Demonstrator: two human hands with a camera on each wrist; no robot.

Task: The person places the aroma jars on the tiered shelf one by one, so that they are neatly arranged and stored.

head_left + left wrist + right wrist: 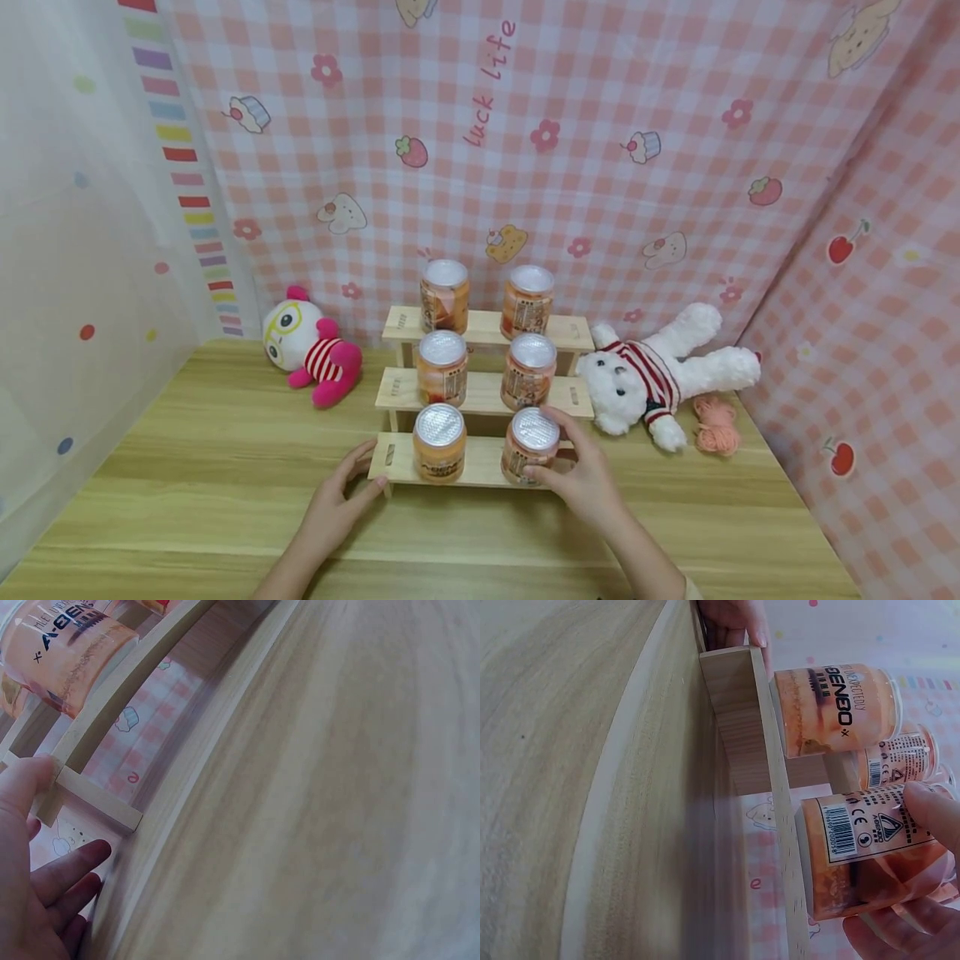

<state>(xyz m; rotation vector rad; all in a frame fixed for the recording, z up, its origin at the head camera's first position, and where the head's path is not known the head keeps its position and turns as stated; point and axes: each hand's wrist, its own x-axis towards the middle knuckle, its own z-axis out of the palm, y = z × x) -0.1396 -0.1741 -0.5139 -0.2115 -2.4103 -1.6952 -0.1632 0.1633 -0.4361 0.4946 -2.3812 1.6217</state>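
Observation:
A three-tier wooden display stand (480, 479) bears several clear jars with orange labels and silver lids, two to a tier. At the stand's lower left end, my left hand (341, 498) holds the corner, its thumb (37, 776) against the front edge and its fingers round the side. My right hand (588, 479) grips the right jar (521, 462) on the lowest tier, thumb in front and fingers behind. That jar (870, 847) stands upright on the board. Beside it is the left jar (438, 454), touched by neither hand.
A pink-and-white plush toy (337, 371) leans at the back left. To the stand's right lies a white plush bear (648, 383) in a striped top, next to a pink yarn skein (716, 425). Checked cloth (480, 192) hangs behind the wooden table (225, 500).

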